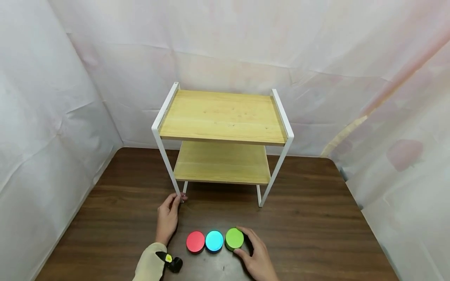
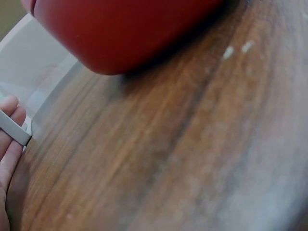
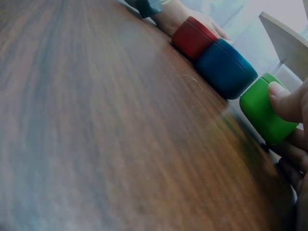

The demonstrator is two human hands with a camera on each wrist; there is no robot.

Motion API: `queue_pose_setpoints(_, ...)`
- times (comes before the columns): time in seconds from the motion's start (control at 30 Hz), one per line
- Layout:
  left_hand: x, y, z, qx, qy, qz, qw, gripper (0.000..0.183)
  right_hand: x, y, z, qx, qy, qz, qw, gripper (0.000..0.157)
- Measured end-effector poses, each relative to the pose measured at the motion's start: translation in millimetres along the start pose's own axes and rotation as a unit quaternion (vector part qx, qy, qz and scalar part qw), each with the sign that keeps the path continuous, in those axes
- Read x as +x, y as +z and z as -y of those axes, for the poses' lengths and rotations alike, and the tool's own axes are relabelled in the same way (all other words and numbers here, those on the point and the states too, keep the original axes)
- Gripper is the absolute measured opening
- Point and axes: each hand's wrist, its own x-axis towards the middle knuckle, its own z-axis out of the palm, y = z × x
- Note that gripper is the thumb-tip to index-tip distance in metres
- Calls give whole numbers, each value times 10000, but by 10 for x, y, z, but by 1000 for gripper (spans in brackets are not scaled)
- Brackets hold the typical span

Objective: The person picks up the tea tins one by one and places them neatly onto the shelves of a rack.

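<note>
In the head view my left hand (image 1: 168, 218) holds the foot of the front left leg of a small two-tier shelf (image 1: 225, 117) with white legs and pale wooden boards. The left wrist view shows fingers (image 2: 9, 163) behind that white leg (image 2: 14, 129). My right hand (image 1: 258, 255) grips a round green tin (image 1: 234, 239) from its right side, thumb in front and fingers at the back. To its left stand a round blue tin (image 1: 214, 240) and a round red tin (image 1: 195, 241), side by side in a row.
All of this stands on a dark brown wooden table (image 1: 316, 218). Pale, faintly patterned sheets (image 1: 225, 47) hang behind the shelf and at both sides. A black strap device (image 1: 170, 261) sits on the left wrist.
</note>
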Motion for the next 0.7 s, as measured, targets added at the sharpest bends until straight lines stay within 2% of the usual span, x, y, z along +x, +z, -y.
queue_pose_setpoints(0.13, 15, 40, 67, 146, 86, -11, 9999, 23, 15, -19, -29, 53, 236, 98, 9997, 61)
queue_pose_setpoints(0.33, 52, 79, 66, -9, 144, -97, 9998, 20, 69, -54, -32, 14, 263, 194, 9995, 60)
queue_pose_setpoints(0.63, 92, 111, 5, 6, -34, -45, 10000, 19, 217, -110, 78, -91, -202, 78, 9997, 64)
queue_pose_setpoints(0.7, 73, 124, -70, -30, -72, -46, 10000, 19, 259, -125, 116, -81, -199, 115, 9997, 65)
